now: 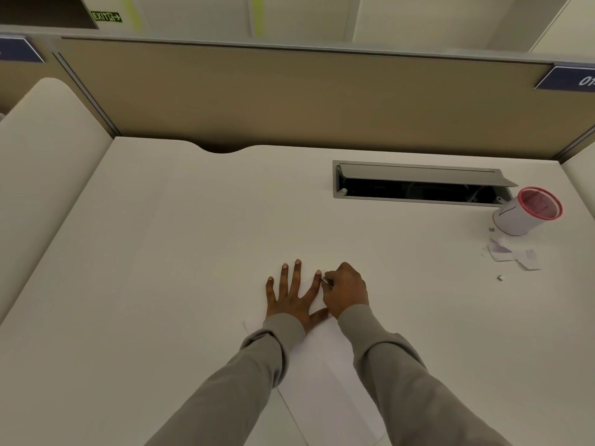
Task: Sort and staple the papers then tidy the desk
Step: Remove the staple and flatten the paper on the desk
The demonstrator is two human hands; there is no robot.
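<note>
Papers (325, 375) lie flat on the desk (161, 252), near the front edge at centre, running from under your hands back toward you between both sleeves; white on white, so the edges are faint and you cannot tell how many sheets. Your left hand (291, 294) is flat on the papers, palm down, fingers straight and spread wide, pressing the far end. Your right hand (346, 289) sits just beside it on the right, fingers curled tight, pinching a metal piece (326, 281) that pokes out toward the left index fingertip; it is thin and shiny, too small to say what it is. The tip of that piece is at or just off the papers' far right corner; contact cannot be told. Grey sleeves (257, 365) cover both arms to the wrist. Far right on the desk, well apart from the papers, a white cup (524, 212) with a red rim stands by the hatch. Scraps (512, 252) of paper lie just in front of the cup, and a tiny metal bit (500, 277) lies near them. The hatch (418, 183) in the desk is lifted, dark inside. A tan partition (289, 98) runs along the back. A green exit sign (106, 17) shows top left.
</note>
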